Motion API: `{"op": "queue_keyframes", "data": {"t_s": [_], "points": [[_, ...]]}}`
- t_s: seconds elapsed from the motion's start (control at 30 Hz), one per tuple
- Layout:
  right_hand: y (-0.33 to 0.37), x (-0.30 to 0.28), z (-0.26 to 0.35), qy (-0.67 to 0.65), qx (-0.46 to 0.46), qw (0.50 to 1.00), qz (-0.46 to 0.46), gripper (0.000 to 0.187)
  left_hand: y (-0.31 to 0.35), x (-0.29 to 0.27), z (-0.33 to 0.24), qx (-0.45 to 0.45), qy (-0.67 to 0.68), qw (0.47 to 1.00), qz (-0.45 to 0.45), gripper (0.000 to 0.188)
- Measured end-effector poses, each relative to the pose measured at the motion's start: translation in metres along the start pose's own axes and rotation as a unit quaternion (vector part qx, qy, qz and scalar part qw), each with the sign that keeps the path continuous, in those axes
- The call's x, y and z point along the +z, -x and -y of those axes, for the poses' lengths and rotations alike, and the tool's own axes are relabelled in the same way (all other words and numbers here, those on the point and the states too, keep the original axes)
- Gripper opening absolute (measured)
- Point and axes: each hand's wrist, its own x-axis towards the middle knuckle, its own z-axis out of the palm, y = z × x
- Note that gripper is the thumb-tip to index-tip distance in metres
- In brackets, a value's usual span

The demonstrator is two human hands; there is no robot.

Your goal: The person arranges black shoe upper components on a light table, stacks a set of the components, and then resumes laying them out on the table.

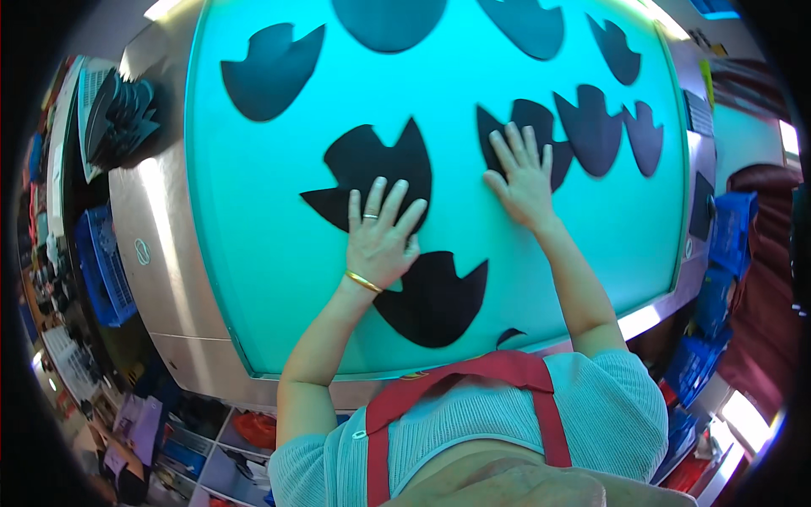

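Meanwhile, both hands flat, fingers spread, gripping nothing: left hand (380, 241) on black cutout (372, 173) mid-tabletop (253, 253), right hand (524, 182) pressing neighbouring cutout (528, 135). Smoothing step; needs even pressure.

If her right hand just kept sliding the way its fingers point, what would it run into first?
The right hand already lies on a black notched fabric piece. Sliding straight on, it would cross bare turquoise table, then probably meet the black rounded piece near the far edge.

Under my left hand (380, 241) and right hand (524, 177) lie matt black cloth-like cutouts (372, 169) on a smooth, glossy turquoise table surface (253, 211) with a brushed metal frame (148, 220).
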Motion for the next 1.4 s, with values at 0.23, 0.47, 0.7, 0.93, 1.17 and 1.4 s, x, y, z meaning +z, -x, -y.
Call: {"op": "queue_keyframes", "data": {"t_s": [0.23,0.47,0.7,0.93,1.17,1.4], "points": [[0.057,-0.013,-0.001,-0.101,-0.060,0.991,0.059,0.068,0.055,-0.009,-0.075,0.055,0.087,0.990,0.092,0.064],[0.038,-0.009,-0.130,-0.045,0.120,0.991,-0.037,0.070,0.110,0.029,-0.126,0.096,-0.022,0.983,0.152,0.070],[0.017,-0.001,-0.123,-0.068,0.145,0.984,-0.083,0.067,0.106,0.040,-0.133,0.107,-0.063,0.983,0.133,0.069],[0.139,-0.015,-0.023,-0.073,-0.008,0.996,0.044,0.071,0.108,0.039,-0.140,0.096,-0.078,0.983,0.135,0.070],[0.087,-0.019,-0.225,-0.094,0.117,0.978,-0.147,0.061,0.093,0.044,-0.154,0.090,-0.078,0.987,0.107,0.067],[0.090,-0.017,-0.322,0.043,0.306,0.950,0.055,0.081,0.111,0.050,-0.154,0.004,-0.110,0.988,0.108,0.066]]}}
